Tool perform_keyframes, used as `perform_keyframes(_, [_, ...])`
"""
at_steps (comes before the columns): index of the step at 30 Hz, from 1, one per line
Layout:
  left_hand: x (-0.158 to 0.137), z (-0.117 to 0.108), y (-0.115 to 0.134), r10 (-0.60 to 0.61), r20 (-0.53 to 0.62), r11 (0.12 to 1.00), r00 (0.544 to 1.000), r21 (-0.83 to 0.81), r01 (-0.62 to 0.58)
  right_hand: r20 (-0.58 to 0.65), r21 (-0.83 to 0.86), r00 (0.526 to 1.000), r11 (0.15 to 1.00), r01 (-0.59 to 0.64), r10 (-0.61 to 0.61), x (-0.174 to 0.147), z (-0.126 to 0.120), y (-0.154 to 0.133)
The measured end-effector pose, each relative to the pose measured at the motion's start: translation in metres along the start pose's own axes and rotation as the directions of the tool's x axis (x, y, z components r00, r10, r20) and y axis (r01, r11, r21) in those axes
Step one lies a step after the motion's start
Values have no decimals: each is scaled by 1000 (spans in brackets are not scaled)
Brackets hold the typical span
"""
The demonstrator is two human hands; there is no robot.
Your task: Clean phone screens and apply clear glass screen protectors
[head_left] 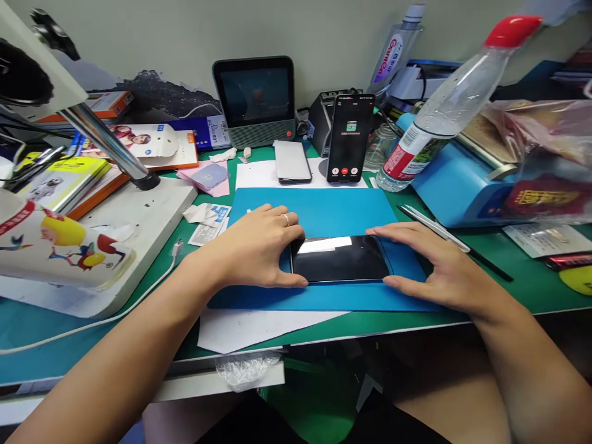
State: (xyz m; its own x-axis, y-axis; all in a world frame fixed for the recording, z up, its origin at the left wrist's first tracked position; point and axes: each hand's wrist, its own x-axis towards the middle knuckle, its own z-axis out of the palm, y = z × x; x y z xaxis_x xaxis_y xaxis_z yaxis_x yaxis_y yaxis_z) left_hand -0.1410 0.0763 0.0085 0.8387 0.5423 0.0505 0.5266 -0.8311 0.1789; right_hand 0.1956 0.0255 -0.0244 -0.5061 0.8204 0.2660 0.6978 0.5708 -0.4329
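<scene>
A smartphone [342, 262] with a dark, glossy screen lies sideways on a blue mat [309, 209]; a bright reflection crosses its upper part. My left hand [259, 250], with a ring on one finger, grips the phone's left end, thumb on the near edge and fingers at the far edge. At the other end, my right hand [432, 265] spans the phone's short side, with its thumb at the near corner and fingertips at the far corner. Both hands rest low at the mat. The phone's underside is hidden.
Behind stand an upright phone [350, 139], a smart display [254, 102] and a grey-white flat slab [292, 161]. A red-capped bottle [456, 105] and pens [456, 240] are on the right. A white stand base [139, 228], a patterned cup [60, 246] and a white cable [152, 296] lie left.
</scene>
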Motion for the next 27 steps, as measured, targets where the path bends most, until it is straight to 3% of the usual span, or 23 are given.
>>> perform_keyframes(27, [2, 1, 8, -88, 99, 996, 991, -2, 89, 85, -42, 995, 998, -50, 54, -10, 2, 1])
